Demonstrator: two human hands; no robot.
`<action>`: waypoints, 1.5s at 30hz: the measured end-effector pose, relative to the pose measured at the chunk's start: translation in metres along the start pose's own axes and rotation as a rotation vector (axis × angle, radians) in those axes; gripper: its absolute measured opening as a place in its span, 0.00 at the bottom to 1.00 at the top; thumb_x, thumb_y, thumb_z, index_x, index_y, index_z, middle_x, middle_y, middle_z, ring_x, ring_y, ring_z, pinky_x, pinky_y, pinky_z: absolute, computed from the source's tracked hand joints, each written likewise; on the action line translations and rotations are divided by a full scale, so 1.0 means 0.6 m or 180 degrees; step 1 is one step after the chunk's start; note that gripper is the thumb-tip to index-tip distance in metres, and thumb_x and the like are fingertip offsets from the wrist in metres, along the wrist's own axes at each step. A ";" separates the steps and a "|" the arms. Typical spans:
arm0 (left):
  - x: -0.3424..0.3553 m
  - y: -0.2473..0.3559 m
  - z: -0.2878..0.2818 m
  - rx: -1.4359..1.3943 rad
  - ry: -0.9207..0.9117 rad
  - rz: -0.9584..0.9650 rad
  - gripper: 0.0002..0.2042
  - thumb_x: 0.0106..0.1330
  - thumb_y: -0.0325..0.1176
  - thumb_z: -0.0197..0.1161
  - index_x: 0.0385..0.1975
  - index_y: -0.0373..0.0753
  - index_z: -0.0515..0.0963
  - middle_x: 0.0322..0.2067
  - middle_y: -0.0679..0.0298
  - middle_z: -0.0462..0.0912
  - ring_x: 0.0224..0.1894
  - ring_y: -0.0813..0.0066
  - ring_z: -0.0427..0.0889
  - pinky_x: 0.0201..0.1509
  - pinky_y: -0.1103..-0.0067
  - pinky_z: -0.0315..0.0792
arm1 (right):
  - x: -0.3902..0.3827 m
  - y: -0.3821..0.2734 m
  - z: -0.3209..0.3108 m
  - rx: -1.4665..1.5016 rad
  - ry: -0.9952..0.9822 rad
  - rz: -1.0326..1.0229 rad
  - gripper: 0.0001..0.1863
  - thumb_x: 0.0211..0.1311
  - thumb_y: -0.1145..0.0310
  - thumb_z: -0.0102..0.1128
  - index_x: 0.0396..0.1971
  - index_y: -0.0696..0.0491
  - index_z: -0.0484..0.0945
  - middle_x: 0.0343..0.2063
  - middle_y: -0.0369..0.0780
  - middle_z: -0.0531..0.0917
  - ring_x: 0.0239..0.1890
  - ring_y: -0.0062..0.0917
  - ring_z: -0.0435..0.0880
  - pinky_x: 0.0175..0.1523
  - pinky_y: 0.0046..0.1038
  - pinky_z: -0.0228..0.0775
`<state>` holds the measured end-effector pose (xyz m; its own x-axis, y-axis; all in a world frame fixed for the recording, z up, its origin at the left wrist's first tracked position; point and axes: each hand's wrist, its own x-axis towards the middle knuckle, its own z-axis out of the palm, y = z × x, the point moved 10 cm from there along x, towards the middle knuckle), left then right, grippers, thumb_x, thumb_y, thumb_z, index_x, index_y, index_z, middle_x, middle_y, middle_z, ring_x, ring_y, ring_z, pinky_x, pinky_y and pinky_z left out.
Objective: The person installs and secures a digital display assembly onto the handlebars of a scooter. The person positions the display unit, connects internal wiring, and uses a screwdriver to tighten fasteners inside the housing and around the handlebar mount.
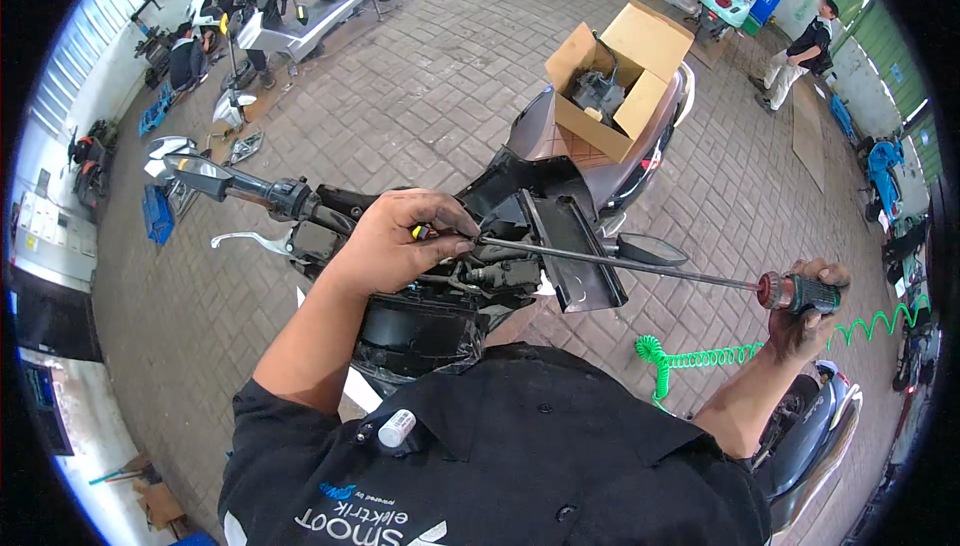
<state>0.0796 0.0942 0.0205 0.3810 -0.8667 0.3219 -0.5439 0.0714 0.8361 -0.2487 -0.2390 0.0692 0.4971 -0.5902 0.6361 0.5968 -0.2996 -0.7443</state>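
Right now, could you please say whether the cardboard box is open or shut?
The cardboard box is open: flaps spread, a dark part visible inside.

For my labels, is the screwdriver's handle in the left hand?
No, the right hand grips the handle, apart from the left hand.

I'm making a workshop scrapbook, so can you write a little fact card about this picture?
Right hand: grips a long screwdriver with a red and green handle
Left hand: fingertips at the screwdriver's far end
Left of it: silver lever
Cardboard box: open, dark part inside
Coiled hose: green
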 end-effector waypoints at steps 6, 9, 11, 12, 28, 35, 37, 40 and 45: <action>-0.002 -0.014 0.005 0.0135 -0.0059 -0.0515 0.10 0.49 0.19 0.73 0.31 0.34 0.84 0.32 0.59 0.86 0.37 0.64 0.85 0.44 0.72 0.77 | -0.006 -0.001 0.003 -0.0047 0.0175 -0.0144 0.38 0.42 0.53 0.86 0.43 0.53 0.67 0.28 0.36 0.72 0.30 0.22 0.72 0.32 0.24 0.59; 0.006 -0.002 0.008 0.0388 -0.0097 -0.0360 0.10 0.49 0.20 0.74 0.32 0.35 0.84 0.33 0.59 0.86 0.38 0.64 0.85 0.45 0.72 0.78 | -0.016 0.006 -0.011 -0.0144 0.0238 0.0101 0.39 0.39 0.52 0.87 0.43 0.53 0.68 0.28 0.36 0.73 0.29 0.20 0.72 0.30 0.23 0.60; 0.008 0.004 0.012 0.0413 -0.0144 -0.0320 0.10 0.48 0.20 0.75 0.31 0.36 0.84 0.32 0.59 0.86 0.38 0.64 0.86 0.45 0.72 0.78 | -0.011 -0.006 -0.001 -0.0163 0.0366 -0.0046 0.40 0.37 0.52 0.88 0.42 0.53 0.68 0.28 0.36 0.74 0.29 0.20 0.72 0.30 0.22 0.61; 0.006 0.008 0.013 0.0458 -0.0151 -0.0290 0.10 0.48 0.20 0.75 0.31 0.36 0.84 0.32 0.59 0.86 0.38 0.64 0.86 0.45 0.72 0.78 | -0.010 -0.001 0.007 -0.0150 0.0461 0.0042 0.41 0.34 0.51 0.89 0.42 0.53 0.68 0.28 0.36 0.74 0.29 0.20 0.73 0.30 0.22 0.62; 0.003 -0.013 0.024 0.0806 -0.0205 0.0003 0.12 0.51 0.24 0.75 0.37 0.39 0.87 0.35 0.58 0.87 0.39 0.63 0.87 0.46 0.73 0.80 | -0.034 0.034 0.024 -0.0312 0.0580 0.0493 0.40 0.30 0.51 0.90 0.38 0.54 0.71 0.34 0.37 0.77 0.33 0.21 0.78 0.36 0.23 0.72; -0.002 -0.017 0.036 0.0758 -0.0428 0.0022 0.12 0.54 0.25 0.73 0.39 0.39 0.86 0.35 0.60 0.85 0.38 0.64 0.86 0.42 0.75 0.80 | -0.038 0.029 0.027 -0.0379 0.0485 0.0539 0.40 0.32 0.50 0.89 0.39 0.55 0.71 0.33 0.37 0.77 0.31 0.21 0.79 0.33 0.23 0.74; 0.001 -0.012 0.033 0.0679 -0.0441 0.0103 0.12 0.54 0.24 0.73 0.39 0.39 0.86 0.35 0.60 0.85 0.38 0.64 0.86 0.42 0.75 0.80 | -0.036 0.034 0.036 -0.0221 0.0523 0.0790 0.40 0.33 0.50 0.88 0.39 0.55 0.71 0.32 0.37 0.77 0.28 0.20 0.79 0.28 0.22 0.74; 0.003 -0.002 0.032 0.0647 -0.0424 0.0160 0.13 0.54 0.23 0.72 0.41 0.39 0.85 0.34 0.60 0.85 0.37 0.64 0.86 0.43 0.75 0.79 | -0.036 0.040 0.029 -0.0201 0.0611 0.0789 0.40 0.33 0.50 0.88 0.39 0.55 0.71 0.31 0.36 0.76 0.25 0.20 0.79 0.24 0.21 0.73; 0.009 0.008 0.041 0.0768 -0.0486 -0.0084 0.16 0.55 0.22 0.70 0.44 0.39 0.84 0.35 0.60 0.84 0.38 0.64 0.85 0.43 0.75 0.79 | -0.044 0.036 0.035 -0.0289 0.0680 0.0848 0.40 0.32 0.52 0.88 0.40 0.56 0.71 0.31 0.36 0.76 0.30 0.20 0.79 0.31 0.22 0.74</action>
<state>0.0605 0.0779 0.0155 0.2903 -0.9324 0.2155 -0.7046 -0.0559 0.7074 -0.2356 -0.2140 0.0402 0.4790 -0.7972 0.3674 0.4009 -0.1737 -0.8995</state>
